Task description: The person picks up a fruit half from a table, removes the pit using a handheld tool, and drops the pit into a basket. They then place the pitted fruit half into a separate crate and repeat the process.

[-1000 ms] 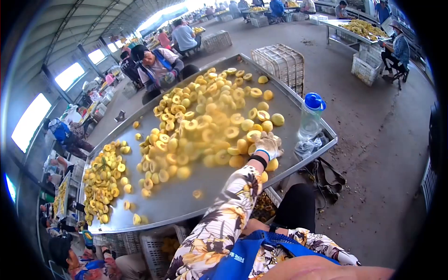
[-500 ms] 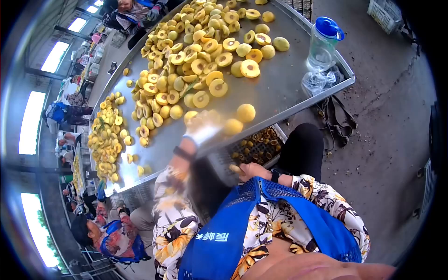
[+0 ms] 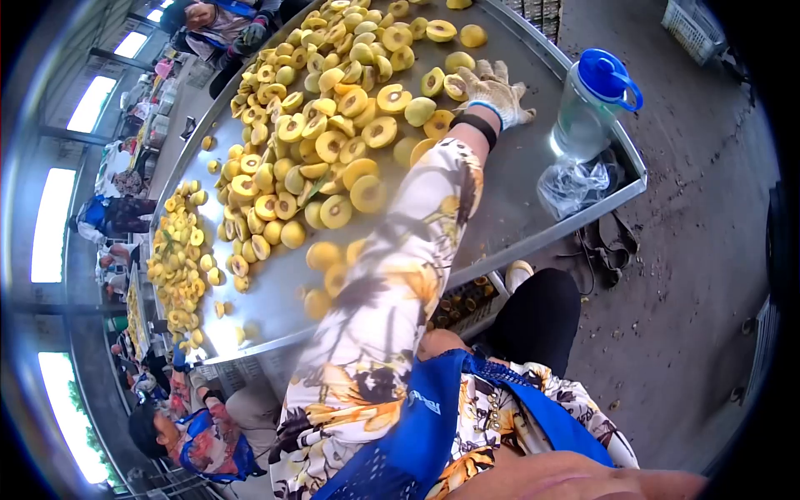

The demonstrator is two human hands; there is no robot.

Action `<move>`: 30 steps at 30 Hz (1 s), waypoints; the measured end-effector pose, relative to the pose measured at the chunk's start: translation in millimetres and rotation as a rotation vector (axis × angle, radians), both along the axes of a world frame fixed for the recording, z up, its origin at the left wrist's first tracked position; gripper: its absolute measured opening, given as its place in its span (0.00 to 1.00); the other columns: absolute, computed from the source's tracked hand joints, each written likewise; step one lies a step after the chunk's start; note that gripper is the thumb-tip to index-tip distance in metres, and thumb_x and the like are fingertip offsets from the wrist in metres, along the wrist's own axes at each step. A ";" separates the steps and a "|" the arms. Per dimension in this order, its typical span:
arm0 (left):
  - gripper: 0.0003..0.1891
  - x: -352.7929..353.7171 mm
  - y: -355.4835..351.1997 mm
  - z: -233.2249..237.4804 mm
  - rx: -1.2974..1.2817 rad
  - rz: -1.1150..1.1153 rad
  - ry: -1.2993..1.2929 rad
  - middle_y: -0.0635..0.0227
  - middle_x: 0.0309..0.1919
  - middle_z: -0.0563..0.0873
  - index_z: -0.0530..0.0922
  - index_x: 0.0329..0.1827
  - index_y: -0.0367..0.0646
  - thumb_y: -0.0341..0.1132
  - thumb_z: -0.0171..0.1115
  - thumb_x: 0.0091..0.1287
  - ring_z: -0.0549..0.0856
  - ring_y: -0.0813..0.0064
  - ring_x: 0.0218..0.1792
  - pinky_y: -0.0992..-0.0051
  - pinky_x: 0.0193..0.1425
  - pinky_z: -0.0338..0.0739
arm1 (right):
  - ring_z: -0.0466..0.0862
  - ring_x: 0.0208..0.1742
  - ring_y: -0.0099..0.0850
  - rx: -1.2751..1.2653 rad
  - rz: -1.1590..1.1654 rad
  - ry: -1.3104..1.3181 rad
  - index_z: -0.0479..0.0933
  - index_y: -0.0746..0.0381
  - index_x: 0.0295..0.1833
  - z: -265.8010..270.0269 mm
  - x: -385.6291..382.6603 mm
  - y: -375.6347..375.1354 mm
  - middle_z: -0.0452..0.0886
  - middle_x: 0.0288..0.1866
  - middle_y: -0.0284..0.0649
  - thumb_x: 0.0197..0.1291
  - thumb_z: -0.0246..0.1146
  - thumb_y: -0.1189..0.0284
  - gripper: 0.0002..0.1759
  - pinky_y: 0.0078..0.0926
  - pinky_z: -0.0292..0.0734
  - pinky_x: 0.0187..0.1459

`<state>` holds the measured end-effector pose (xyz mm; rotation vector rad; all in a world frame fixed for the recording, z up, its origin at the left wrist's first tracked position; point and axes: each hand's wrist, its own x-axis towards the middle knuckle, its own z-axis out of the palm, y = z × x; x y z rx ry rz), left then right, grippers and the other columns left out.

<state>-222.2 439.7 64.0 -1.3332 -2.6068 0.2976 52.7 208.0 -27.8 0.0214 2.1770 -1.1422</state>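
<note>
My left hand (image 3: 497,92), in a pale knit glove, is stretched out over the metal table (image 3: 508,179) with its fingers spread. Its fingertips are right at the edge of a pile of halved yellow peaches (image 3: 379,132), many with the cut face and brown stone cavity showing. Under my left forearm lie some peach halves, partly covered by the sleeve. Low by my lap is my right hand (image 3: 442,342), mostly behind my sleeve and vest, its fingers hidden. Close beyond it, below the table edge, stands a crate (image 3: 492,308) with dark brown bits inside.
A blue-lidded bottle (image 3: 583,112) and a crumpled clear plastic bag (image 3: 575,182) occupy the table's right corner. Dark straps (image 3: 612,246) lie on the floor beneath. One person (image 3: 204,433) sits at left, another (image 3: 221,33) works across the table. A smaller peach pile (image 3: 177,258) lies far left.
My left hand has swept from the near table edge forward and right to the far side of the pile. My right hand has become mostly hidden. Loose peaches near the edge now lie further left.
</note>
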 end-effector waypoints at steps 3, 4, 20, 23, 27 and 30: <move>0.30 -22.1 12.5 -4.2 -0.076 0.140 -0.164 0.60 0.61 0.74 0.71 0.61 0.62 0.65 0.45 0.60 0.71 0.51 0.62 0.42 0.61 0.61 | 0.83 0.39 0.47 -0.013 -0.035 0.000 0.74 0.69 0.48 -7.2 -9.7 3.5 0.82 0.37 0.52 0.58 0.55 0.62 0.21 0.41 0.78 0.44; 0.30 -32.5 10.0 -3.8 -0.091 0.208 -0.238 0.60 0.61 0.75 0.71 0.61 0.62 0.64 0.44 0.60 0.72 0.52 0.61 0.43 0.61 0.62 | 0.83 0.40 0.47 -0.020 -0.045 0.000 0.74 0.68 0.48 -8.0 -11.5 2.8 0.82 0.37 0.52 0.58 0.55 0.63 0.20 0.41 0.78 0.44; 0.22 -28.6 -333.9 -37.2 -0.350 0.123 0.008 0.59 0.40 0.80 0.69 0.58 0.55 0.54 0.45 0.66 0.80 0.58 0.41 0.47 0.38 0.71 | 0.82 0.39 0.50 0.022 0.043 0.160 0.74 0.62 0.43 -24.0 7.2 -33.7 0.81 0.34 0.52 0.52 0.59 0.66 0.15 0.46 0.77 0.43; 0.21 -15.5 -339.0 -42.1 -0.281 0.153 0.091 0.58 0.39 0.80 0.70 0.59 0.55 0.52 0.46 0.67 0.81 0.58 0.40 0.48 0.38 0.72 | 0.82 0.39 0.51 0.030 0.142 0.250 0.74 0.64 0.43 -35.3 12.0 -44.9 0.81 0.34 0.51 0.54 0.60 0.65 0.15 0.46 0.77 0.42; 0.25 10.9 -330.7 -11.9 0.130 0.417 -0.135 0.50 0.47 0.81 0.71 0.60 0.55 0.56 0.50 0.64 0.83 0.55 0.44 0.65 0.50 0.78 | 0.82 0.38 0.50 0.102 0.085 0.256 0.74 0.65 0.42 -28.1 15.1 -53.1 0.81 0.32 0.51 0.56 0.59 0.65 0.14 0.46 0.76 0.41; 0.18 41.9 -354.0 16.2 1.097 0.350 -0.908 0.57 0.45 0.82 0.74 0.55 0.46 0.45 0.53 0.66 0.83 0.60 0.44 0.65 0.43 0.82 | 0.82 0.37 0.49 -0.099 -0.031 0.381 0.75 0.64 0.40 -53.9 14.1 -51.0 0.80 0.31 0.53 0.56 0.58 0.65 0.13 0.46 0.75 0.40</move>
